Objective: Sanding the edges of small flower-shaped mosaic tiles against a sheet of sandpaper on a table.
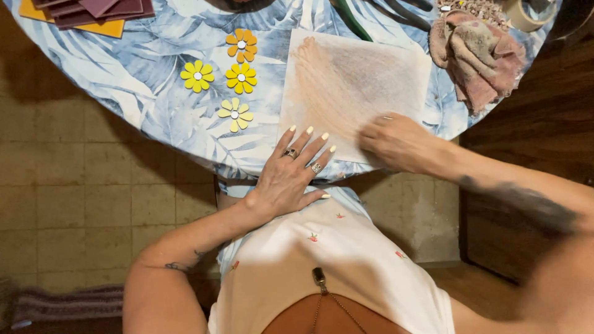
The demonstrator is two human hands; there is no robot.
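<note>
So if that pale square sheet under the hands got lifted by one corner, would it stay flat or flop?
The pale square sheet looks thin and lies flat, so probably floppy and light. The left hand presses its near edge, hinting it slides easily on the printed tablecloth. The right hand is blurred.

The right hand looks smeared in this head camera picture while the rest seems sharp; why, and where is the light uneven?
Head view: the right hand on the pale square sheet is motion-blurred, as is its forearm; the left hand and the daisy-shaped flower pieces are crisp. Light falls brightly on the leaf-print tablecloth; the tiled floor below lies in shadow.
</note>
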